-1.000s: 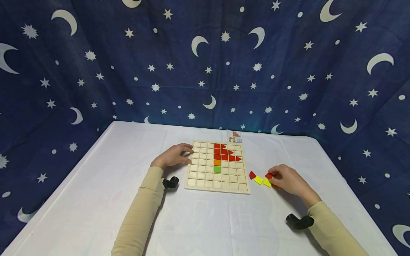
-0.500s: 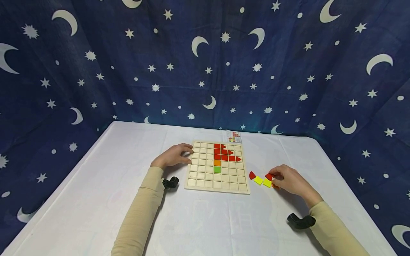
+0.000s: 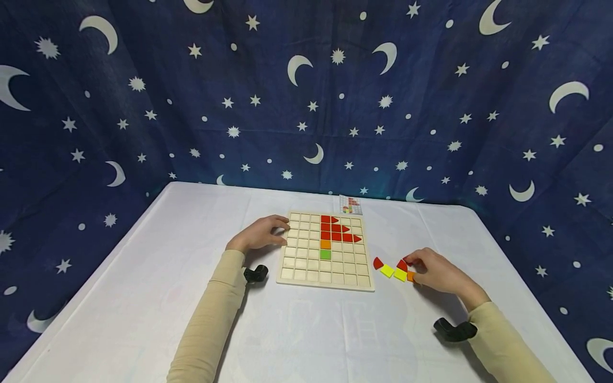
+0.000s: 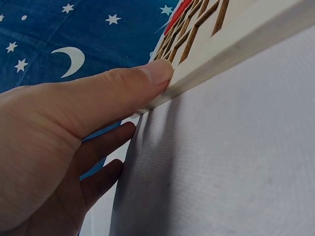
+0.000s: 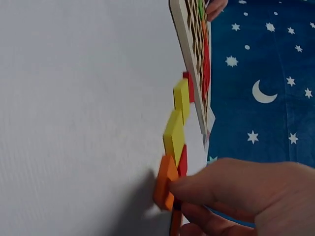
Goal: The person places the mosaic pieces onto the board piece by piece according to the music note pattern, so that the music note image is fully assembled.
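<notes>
At the left edge of a wooden grid board (image 3: 301, 266) is my left hand (image 3: 261, 233); its thumb (image 4: 160, 73) rests on the rim, and the other fingers are loosely spread. Red squares and pointed pieces, one orange square (image 3: 325, 244) and one green square (image 3: 325, 255) fill some cells. My right hand (image 3: 438, 270) is bent over loose tiles beside the board. Its thumb touches an orange tile (image 5: 166, 182), and its index fingertip is at a red quarter-round tile (image 3: 402, 265). I cannot tell whether the fingers pinch a tile; part of another orange piece (image 5: 175, 222) shows beneath them.
Two yellow square tiles (image 3: 387, 271) and another red quarter-round tile (image 3: 378, 263) lie between the board and my right hand. A printed pattern card (image 3: 351, 204) stands behind the board on the white-covered table (image 3: 306, 330). A dark blue star-and-moon curtain (image 3: 268, 96) hangs behind.
My right hand has shifted slightly right, uncovering more of the orange tile and the nearby red quarter-round tile. My left hand and the pieces on the board have stayed put.
</notes>
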A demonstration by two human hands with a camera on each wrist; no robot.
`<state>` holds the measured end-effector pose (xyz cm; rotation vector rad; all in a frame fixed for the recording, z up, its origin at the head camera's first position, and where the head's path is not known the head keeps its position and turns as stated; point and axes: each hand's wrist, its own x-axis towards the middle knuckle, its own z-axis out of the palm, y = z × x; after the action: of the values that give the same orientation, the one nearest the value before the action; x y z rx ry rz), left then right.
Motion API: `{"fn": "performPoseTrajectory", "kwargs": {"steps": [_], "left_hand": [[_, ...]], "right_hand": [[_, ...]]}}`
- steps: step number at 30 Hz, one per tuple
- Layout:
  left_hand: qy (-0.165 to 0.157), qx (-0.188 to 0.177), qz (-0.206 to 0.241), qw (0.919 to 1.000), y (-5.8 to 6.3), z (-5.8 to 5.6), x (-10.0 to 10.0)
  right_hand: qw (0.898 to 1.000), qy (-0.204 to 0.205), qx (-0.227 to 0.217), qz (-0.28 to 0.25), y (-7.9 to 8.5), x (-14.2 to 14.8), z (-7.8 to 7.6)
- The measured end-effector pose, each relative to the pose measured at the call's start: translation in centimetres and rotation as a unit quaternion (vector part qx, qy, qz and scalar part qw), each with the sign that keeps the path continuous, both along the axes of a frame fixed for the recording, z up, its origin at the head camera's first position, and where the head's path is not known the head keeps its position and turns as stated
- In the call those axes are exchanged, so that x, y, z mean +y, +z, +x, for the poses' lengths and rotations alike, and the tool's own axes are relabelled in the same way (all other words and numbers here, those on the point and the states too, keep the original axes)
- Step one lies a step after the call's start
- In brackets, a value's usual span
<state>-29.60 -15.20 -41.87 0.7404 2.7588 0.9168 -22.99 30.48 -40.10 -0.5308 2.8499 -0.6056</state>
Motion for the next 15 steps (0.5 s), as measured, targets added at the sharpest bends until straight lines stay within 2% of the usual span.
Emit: {"fn": "performPoseTrajectory", "kwargs": {"steps": [5,11,15], "left_hand": [[0.004,-0.006,0.002,1.0,-0.19,-0.1,0.08],[0.005,-0.006,0.005,1.0,-0.27,-0.19,0.06],[0.0,-0.002,0.005,1.0,-0.21,-0.2,-0.01]], "right_hand": [[1.0,0.015,-0.016,0.008,0.38,0.85,0.15],[0.999,0.006,-0.04,0.003,0.4,0.98,0.48],[0.999,0.005,-0.036,0.0,0.31,0.98,0.55]]}}
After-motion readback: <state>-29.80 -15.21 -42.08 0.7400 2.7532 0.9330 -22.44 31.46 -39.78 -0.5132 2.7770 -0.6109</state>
